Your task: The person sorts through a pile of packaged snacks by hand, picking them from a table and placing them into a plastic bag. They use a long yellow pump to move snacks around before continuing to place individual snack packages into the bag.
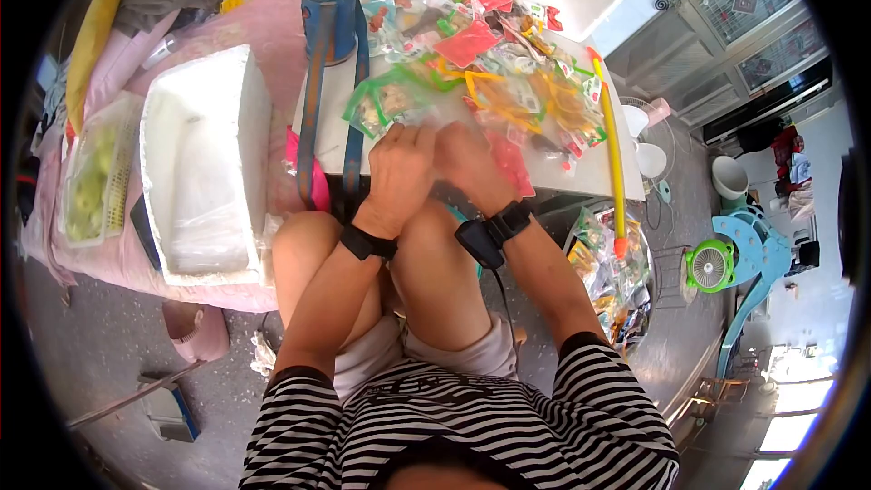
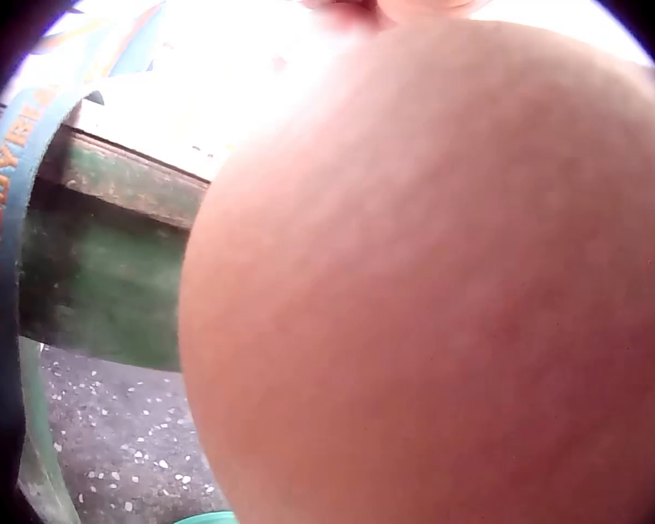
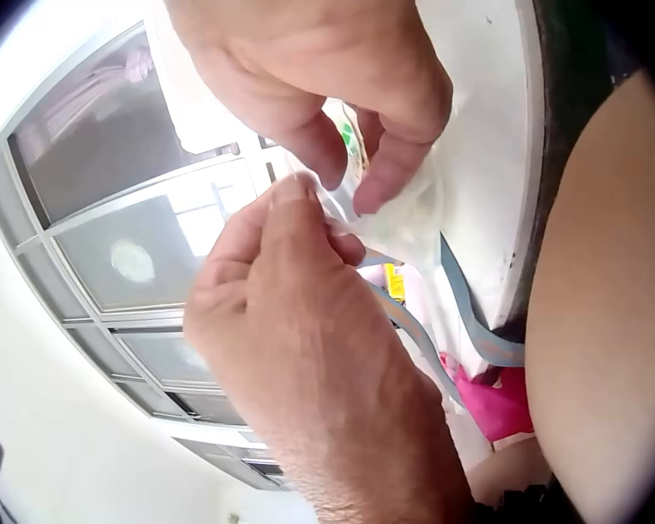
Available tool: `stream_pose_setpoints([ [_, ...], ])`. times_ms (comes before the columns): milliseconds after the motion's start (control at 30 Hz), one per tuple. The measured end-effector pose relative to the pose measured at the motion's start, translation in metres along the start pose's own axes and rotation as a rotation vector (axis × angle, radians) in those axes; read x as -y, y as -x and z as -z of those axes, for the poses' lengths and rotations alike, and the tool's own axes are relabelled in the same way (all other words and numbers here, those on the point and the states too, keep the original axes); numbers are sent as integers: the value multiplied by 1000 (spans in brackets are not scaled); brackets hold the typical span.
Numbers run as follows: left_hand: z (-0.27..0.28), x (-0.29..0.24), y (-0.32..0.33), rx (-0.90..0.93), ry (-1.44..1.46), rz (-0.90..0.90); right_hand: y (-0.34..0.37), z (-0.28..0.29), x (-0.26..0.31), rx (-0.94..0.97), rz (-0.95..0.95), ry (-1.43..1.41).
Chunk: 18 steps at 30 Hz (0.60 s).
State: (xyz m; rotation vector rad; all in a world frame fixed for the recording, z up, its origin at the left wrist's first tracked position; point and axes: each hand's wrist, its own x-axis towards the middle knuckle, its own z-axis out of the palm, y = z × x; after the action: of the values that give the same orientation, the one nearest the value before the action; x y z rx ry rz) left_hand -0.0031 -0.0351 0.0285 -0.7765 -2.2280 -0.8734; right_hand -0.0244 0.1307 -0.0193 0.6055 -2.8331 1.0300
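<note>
Both hands meet over the near edge of the white table (image 1: 327,141). In the right wrist view the left hand (image 3: 306,317) pinches the edge of a clear plastic bag (image 3: 404,229) between thumb and fingertips. The right hand (image 3: 328,66) bends its thumb and a finger around the bag's upper part, where green print shows. From the head view, the left hand (image 1: 402,168) and right hand (image 1: 472,163) nearly touch, just below a green-edged clear bag (image 1: 390,102). Bare skin fills most of the left wrist view, hiding the handwork; only blurred fingers (image 2: 355,13) show at its top.
Many colourful packets (image 1: 517,63) cover the table, with a yellow stick (image 1: 613,154) at their right. A blue flask (image 1: 328,23) with a strap stands left. An empty foam box (image 1: 204,163) rests on the pink bed; more packets (image 1: 617,263) fill a container below right.
</note>
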Motion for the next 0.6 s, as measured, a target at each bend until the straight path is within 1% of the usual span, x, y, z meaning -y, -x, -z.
stream_pose_setpoints([
  [67,2,1,0,-4,-2,23,0,8,14,2,-159,-382],
  [133,1,1,0,7,7,41,13,17,42,-120,-468,-1374],
  [167,1,0,1,9,-2,42,13,18,45,-133,-469,-1274],
  [233,0,-1,0,16,-19,37,10,18,47,-177,-471,-1210],
  [300,2,-2,0,39,-21,20,1,13,46,-221,-425,-1153],
  [367,1,-1,0,35,-12,-13,-7,8,44,-265,-324,-1016],
  [400,-1,1,0,20,0,-38,-11,6,43,-285,-248,-899],
  [433,-2,2,1,5,14,-62,-14,5,42,-308,-161,-750],
  [500,-3,6,-1,-13,-1,-46,-23,2,38,-361,29,-406],
  [533,-3,7,-2,-23,-7,-39,-26,3,37,-376,80,-300],
  [600,1,7,-1,7,-1,-1,-28,6,36,-348,45,-256],
])
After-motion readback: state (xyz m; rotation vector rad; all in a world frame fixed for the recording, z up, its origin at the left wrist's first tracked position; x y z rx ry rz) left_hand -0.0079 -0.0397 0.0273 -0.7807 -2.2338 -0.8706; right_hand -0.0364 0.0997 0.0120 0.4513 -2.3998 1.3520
